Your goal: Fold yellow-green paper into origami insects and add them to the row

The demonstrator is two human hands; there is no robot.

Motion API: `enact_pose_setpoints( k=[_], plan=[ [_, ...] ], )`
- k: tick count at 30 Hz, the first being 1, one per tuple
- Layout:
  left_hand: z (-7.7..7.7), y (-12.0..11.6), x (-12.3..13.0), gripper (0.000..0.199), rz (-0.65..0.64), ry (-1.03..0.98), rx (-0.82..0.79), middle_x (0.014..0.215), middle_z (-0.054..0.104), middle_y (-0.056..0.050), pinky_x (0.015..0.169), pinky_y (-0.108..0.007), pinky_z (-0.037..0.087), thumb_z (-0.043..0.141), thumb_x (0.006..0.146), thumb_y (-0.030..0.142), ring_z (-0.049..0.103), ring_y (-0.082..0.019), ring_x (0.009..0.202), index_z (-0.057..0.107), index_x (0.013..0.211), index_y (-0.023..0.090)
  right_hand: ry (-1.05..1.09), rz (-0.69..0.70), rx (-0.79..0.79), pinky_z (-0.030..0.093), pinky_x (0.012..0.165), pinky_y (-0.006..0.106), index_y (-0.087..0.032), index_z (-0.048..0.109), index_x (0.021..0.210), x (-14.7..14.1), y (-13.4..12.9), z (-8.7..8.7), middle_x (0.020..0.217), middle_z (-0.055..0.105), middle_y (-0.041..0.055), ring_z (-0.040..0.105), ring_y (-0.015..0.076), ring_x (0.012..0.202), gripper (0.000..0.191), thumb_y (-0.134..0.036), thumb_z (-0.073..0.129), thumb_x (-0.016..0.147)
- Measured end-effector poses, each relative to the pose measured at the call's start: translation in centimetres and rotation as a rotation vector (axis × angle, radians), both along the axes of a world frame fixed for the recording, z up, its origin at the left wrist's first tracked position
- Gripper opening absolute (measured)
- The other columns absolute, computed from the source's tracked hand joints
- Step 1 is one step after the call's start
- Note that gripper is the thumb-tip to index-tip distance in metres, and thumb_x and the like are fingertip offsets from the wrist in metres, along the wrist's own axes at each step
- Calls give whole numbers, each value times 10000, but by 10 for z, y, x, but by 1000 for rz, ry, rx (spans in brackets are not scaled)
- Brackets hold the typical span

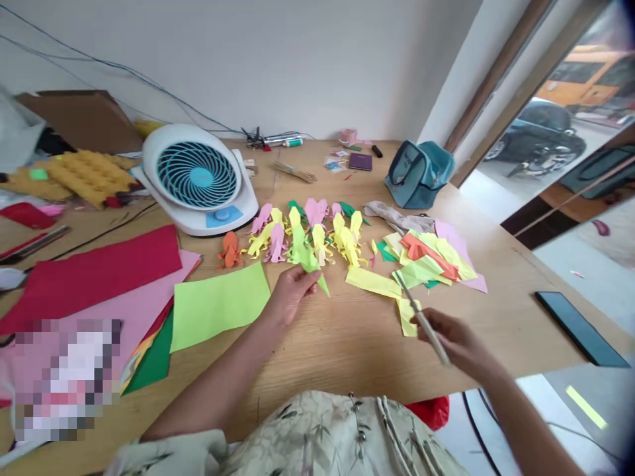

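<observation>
My left hand (292,291) pinches a light green paper piece (321,281) with a pointed end, just in front of a group of cut paper shapes (317,231) in pink, yellow and green. At the right, my right hand (449,337) is closed round a thin grey tool (427,327), whose kind is hard to make out. The tool's far end reaches a pile of coloured paper scraps (431,258). Between my hands lie a yellow paper strip (373,281) and a smaller yellow piece (407,317). A light green sheet (218,305) rests left of my left hand.
A white fan (198,175) stands at the back left. Red sheets (99,274) and other coloured sheets lie at the left. A teal bag (419,175) sits at the back right, a dark flat device (580,327) at the right edge. An orange paper shape (229,250) lies near the fan.
</observation>
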State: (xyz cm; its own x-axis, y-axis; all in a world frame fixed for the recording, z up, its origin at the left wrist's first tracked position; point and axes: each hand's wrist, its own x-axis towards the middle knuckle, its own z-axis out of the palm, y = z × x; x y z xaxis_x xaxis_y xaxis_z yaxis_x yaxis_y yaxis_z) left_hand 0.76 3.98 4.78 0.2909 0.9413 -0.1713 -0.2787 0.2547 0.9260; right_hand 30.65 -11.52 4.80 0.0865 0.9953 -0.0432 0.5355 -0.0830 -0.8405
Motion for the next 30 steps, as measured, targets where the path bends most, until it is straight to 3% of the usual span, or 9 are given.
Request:
enact_pose_setpoints(
  k=[1,4,7,10,16,22,30],
  plan=[
    [8,3,5,411,-19,-19,12,616,563,54,571,-187,447,876,556,426,494,-48,536,616,707,146,110,93,-48,445,563,306,-204,666,868,-21,13,0,758,640,67,572,192,661,384,-583,637,816],
    [31,13,14,418,-70,-50,97,633,563,52,567,-188,458,857,576,463,507,-48,538,623,735,155,315,186,-1,398,556,286,-190,631,893,-68,52,6,697,562,32,496,166,644,448,-632,570,846],
    [47,24,13,401,-79,-30,222,659,588,34,559,-198,489,839,609,471,555,-72,575,641,763,158,396,270,79,388,583,294,-195,593,870,-94,84,12,708,551,33,473,166,653,457,-642,500,885],
    [53,33,4,431,9,-14,253,799,661,-13,548,-218,533,819,634,500,607,-111,666,670,854,161,443,383,65,401,611,301,-197,570,906,-111,103,9,717,570,34,494,173,662,442,-632,489,898],
    [48,39,-4,409,19,65,218,880,718,-66,558,-233,567,789,687,493,669,-150,721,675,863,141,397,517,35,424,682,330,-210,564,966,-126,101,-5,777,581,48,516,204,747,442,-615,388,946],
    [44,37,2,340,15,127,185,752,717,-36,483,-190,527,792,714,427,684,-136,579,658,840,141,407,466,-30,429,730,331,-210,569,952,-121,91,-6,814,566,41,511,202,782,433,-622,441,923],
    [43,35,1,317,38,189,252,688,698,-22,509,-223,550,777,733,413,699,-162,574,610,791,150,380,445,-93,389,656,288,-194,579,961,-119,89,-9,779,554,23,480,177,737,438,-617,478,912]
  ],
)
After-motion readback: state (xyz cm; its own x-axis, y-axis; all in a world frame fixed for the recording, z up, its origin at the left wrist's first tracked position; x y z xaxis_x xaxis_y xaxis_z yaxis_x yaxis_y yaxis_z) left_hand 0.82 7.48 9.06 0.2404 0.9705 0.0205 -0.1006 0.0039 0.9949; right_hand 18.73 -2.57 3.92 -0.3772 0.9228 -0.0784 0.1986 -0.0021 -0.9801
